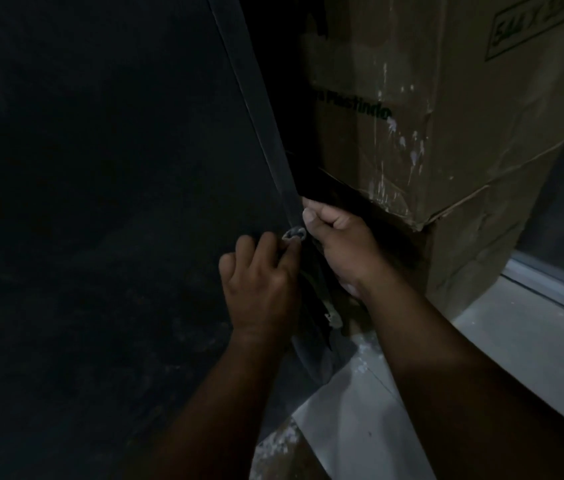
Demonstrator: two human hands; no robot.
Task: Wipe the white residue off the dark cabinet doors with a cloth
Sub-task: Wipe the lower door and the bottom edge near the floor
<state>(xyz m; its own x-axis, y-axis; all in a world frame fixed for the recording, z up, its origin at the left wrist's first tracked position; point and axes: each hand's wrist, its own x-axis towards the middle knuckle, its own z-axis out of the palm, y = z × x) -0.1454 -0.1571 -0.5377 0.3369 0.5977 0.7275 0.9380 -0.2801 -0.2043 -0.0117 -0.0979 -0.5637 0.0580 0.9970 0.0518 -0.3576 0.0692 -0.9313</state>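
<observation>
White flecks of residue litter the pale floor sheet nearest me, below my forearms. Just beyond, my left hand has its fingers curled, pinching a small grey wad of cloth against the edge of the dark cabinet door. My right hand sits just beside it on the right, its grip wrapped round the door's edge to hold the panel steady. The door's narrow edge strip runs up and away from both hands. Farther right stands a cardboard box, streaked with white splashes.

I judge I am working the door's edge, not its broad face, which is too dim to tell how much residue remains. Next I would draw the cloth along the strip, keeping the right hand braced so the door does not swing.
</observation>
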